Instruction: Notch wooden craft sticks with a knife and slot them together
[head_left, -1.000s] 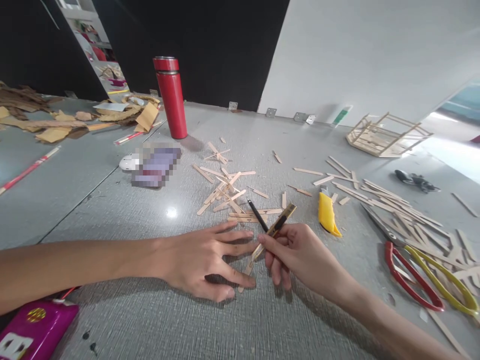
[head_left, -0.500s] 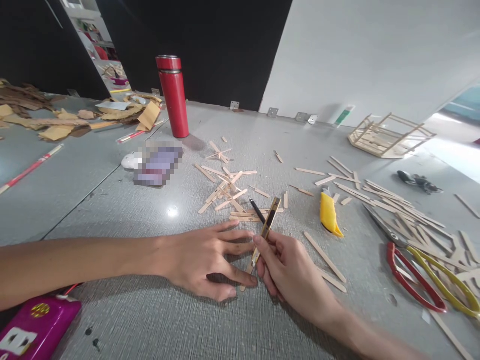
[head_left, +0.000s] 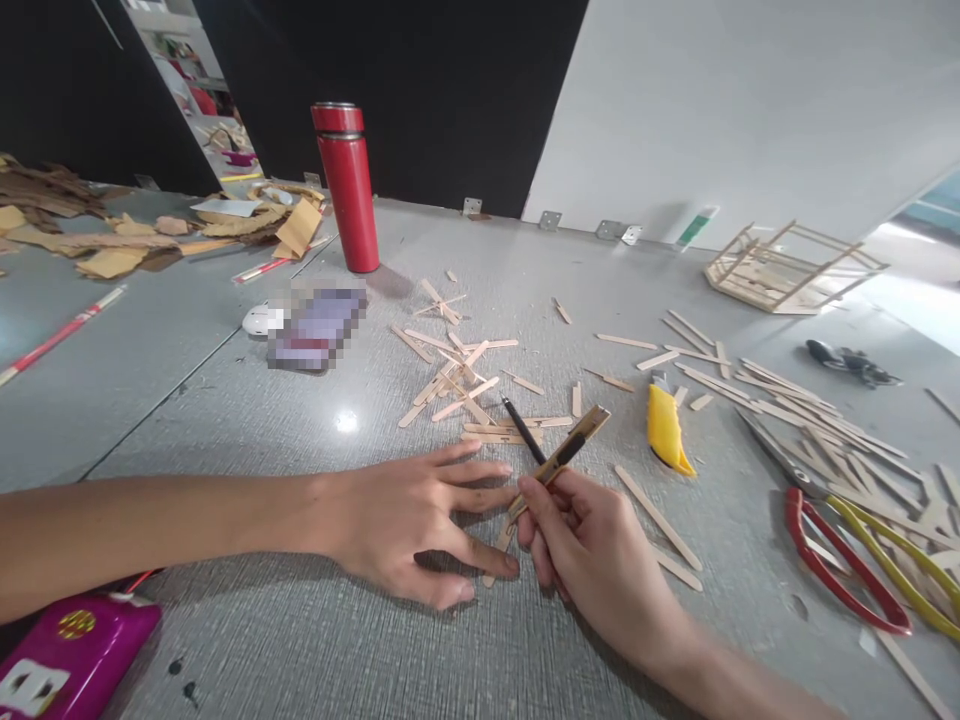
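My left hand lies flat on the grey table with its fingers spread. Its index fingertip presses on a narrow wooden craft stick. My right hand is closed around a slim gold utility knife with a dark slider. The knife slants up to the right, its lower end over that craft stick. Whether the blade touches the wood I cannot tell. Just beyond the fingers lies a black pen, partly behind the knife. A loose pile of craft sticks lies farther off.
A yellow cutter and red-and-yellow-handled snips lie to the right beside many sticks. A stick frame stands behind. Leftward are a red flask, a blurred phone, torn cardboard and a purple power strip.
The knife's upper end has swung to the right and tilted lower in my right hand. My left hand stays in place on the craft stick. The view has shifted slightly.
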